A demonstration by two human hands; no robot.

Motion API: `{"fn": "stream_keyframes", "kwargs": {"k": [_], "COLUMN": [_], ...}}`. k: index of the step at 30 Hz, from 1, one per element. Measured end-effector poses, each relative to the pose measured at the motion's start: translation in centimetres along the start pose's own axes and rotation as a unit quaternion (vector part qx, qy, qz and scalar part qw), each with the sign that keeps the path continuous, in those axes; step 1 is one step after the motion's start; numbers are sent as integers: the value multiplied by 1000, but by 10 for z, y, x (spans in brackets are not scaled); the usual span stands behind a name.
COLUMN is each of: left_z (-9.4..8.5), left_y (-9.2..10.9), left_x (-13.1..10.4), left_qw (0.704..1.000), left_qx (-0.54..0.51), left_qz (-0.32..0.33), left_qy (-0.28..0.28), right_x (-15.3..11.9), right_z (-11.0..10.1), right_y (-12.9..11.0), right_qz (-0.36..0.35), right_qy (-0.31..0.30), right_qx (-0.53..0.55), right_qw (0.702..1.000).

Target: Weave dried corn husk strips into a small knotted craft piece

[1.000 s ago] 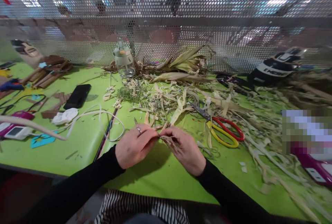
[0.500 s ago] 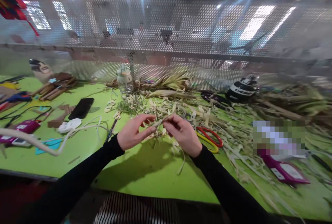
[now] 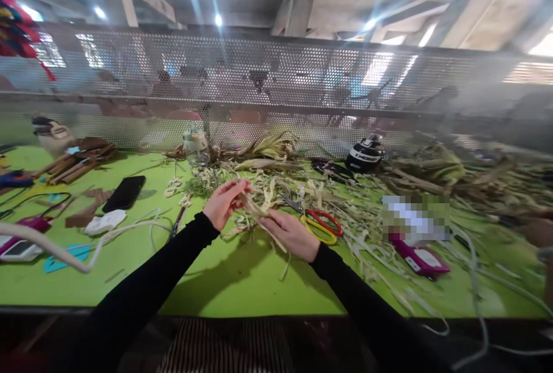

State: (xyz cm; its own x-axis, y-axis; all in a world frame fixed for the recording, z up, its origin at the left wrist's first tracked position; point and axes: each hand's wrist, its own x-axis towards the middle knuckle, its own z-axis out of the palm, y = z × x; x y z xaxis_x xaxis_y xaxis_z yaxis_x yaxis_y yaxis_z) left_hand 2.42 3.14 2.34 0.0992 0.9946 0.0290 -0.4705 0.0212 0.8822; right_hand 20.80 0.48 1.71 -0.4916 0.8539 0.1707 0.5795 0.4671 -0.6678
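Observation:
Pinched in my left hand [image 3: 222, 206] is the upper end of a pale husk strip [image 3: 254, 206], which looks like dried corn husk. My right hand [image 3: 292, 235] closes on the same strip lower down, its fingertips partly hidden behind the hand. Both hands hover over the green table [image 3: 259, 298], in front of scattered husk scraps [image 3: 315, 193]. Scissors [image 3: 304, 219] with one red and one yellow handle lie just beyond my right hand, blades toward the husks.
At left are a black phone [image 3: 124, 193], a white power strip [image 3: 105, 222] and a thick white cable [image 3: 52, 251]. A pale bottle [image 3: 196, 143] and a dark bottle [image 3: 365, 154] stand by the perforated metal screen [image 3: 268, 73]. A magenta device [image 3: 419, 259] lies right; a person's hand shows at the far right edge.
My left hand has turned upward, its fingers now pinched together at the strip's top. My right hand has shifted lower along the strip. The camera view has tilted up and swung right.

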Motion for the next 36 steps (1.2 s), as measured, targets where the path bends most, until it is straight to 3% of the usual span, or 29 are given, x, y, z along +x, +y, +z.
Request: {"fn": "stream_keyframes", "kwargs": {"k": [4,7,10,13,15,16,17,19,20,22,24,25,28,31,34,36], "left_z": [-12,-27,-36,-29,-17,-11,-5,5,9,16,22,24,28,24,16,12], "left_y": [2,5,7,1,-7,-11,-16,-24,-27,-31,-34,-35,-40,-47,-52,-52], "left_x": [-11,-22,-30,-33,-33,-33,-32,-29,-27,-22,-19,-19,-25,-33,-37,-36], "left_qw": [1000,992,948,924,886,872,878,920,935,951,952,950,938,937,939,943], "left_qx": [15,69,60,103,152,163,161,125,94,44,24,23,25,36,40,18], "left_qz": [5,-62,-200,-260,-309,-314,-299,-251,-240,-234,-239,-244,-270,-276,-267,-250], "left_qy": [-10,-87,-243,-261,-311,-338,-337,-275,-242,-199,-190,-194,-214,-210,-212,-221], "right_x": [-2,-3,-5,-5,-4,-4,-4,-7,-10,-15,-18,-18,-12,-3,2,2], "right_z": [-33,-55,-58,-49,-44,-44,-45,-47,-46,-40,-27,-20,-2,3,3,5], "right_y": [9,16,19,18,19,19,20,20,20,19,17,16,16,19,17,12], "right_qz": [-54,-114,-199,-249,-238,-211,-168,-40,21,93,90,86,94,117,121,122], "right_qy": [111,171,139,106,107,130,169,232,233,153,61,57,107,171,175,145], "right_qx": [-176,-291,-358,-370,-357,-339,-302,-154,-68,81,157,166,195,293,348,369], "right_qw": [977,934,902,889,897,908,923,960,970,980,982,981,970,933,913,910]}}
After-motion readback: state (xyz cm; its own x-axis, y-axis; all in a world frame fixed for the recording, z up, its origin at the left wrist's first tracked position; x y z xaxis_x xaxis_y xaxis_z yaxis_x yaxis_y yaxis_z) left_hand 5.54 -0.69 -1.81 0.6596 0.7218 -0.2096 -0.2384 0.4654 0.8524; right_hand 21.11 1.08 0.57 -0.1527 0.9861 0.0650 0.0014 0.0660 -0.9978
